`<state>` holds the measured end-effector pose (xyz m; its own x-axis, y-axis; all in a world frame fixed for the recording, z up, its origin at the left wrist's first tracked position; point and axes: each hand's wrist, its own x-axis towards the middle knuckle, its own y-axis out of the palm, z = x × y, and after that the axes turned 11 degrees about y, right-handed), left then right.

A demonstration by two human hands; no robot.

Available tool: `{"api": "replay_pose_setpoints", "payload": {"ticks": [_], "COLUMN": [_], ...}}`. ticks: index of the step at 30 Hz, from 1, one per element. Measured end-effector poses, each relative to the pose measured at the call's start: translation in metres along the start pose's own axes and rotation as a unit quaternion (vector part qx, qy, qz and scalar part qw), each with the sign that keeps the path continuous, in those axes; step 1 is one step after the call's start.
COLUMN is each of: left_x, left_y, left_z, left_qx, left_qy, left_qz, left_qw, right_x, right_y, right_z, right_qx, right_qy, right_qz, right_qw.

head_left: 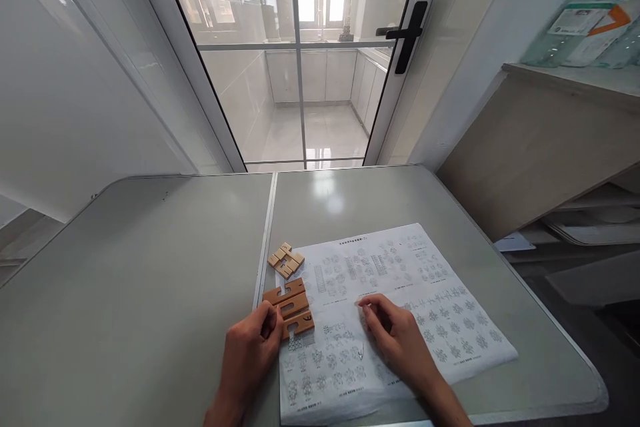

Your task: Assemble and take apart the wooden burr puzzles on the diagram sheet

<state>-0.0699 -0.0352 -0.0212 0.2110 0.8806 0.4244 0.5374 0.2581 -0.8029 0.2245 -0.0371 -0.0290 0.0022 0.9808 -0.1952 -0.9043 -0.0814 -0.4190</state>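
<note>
Three brown notched wooden puzzle pieces (295, 304) lie side by side at the left edge of a printed sheet (345, 320). My left hand (253, 350) is closed at their left side, thumb and forefinger pinched at the end of the middle piece, which they partly hide. Just beyond lies a small group of paler wooden puzzle pieces (286, 260), fitted together in a notched shape. My right hand (397, 337) rests on the sheet, fingers loosely bent and slightly apart, with nothing visible in it. Rows of small line diagrams cover the paper.
A grey-green table (165, 280) with a pale seam (270, 213) carries everything. Behind its far edge stands a glazed door with a black handle (410, 37). To the right is a wooden shelf unit (545, 147) with clear plastic bottles (585, 27) on top.
</note>
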Motion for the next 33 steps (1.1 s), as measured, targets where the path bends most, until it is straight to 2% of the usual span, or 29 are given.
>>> {"api": "replay_pose_setpoints", "payload": {"ticks": [20, 27, 33], "left_x": [0.0032, 0.0006, 0.0004], "left_y": [-0.0037, -0.0028, -0.0020], "left_z": [-0.0068, -0.0061, -0.0040], "left_qx": [-0.021, -0.028, -0.030], "left_qy": [-0.012, -0.035, -0.020], "left_qz": [0.009, 0.027, 0.014], "left_qw": [1.000, 0.999, 0.999], "right_x": [-0.0033, -0.0037, -0.0033], "right_y": [0.0003, 0.0005, 0.0009], "right_z": [-0.0050, -0.0065, -0.0070], "right_qx": [-0.011, -0.024, -0.022], "right_qy": [-0.008, -0.018, -0.011], "right_qz": [0.001, 0.001, -0.001], "right_qw": [1.000, 1.000, 1.000]}}
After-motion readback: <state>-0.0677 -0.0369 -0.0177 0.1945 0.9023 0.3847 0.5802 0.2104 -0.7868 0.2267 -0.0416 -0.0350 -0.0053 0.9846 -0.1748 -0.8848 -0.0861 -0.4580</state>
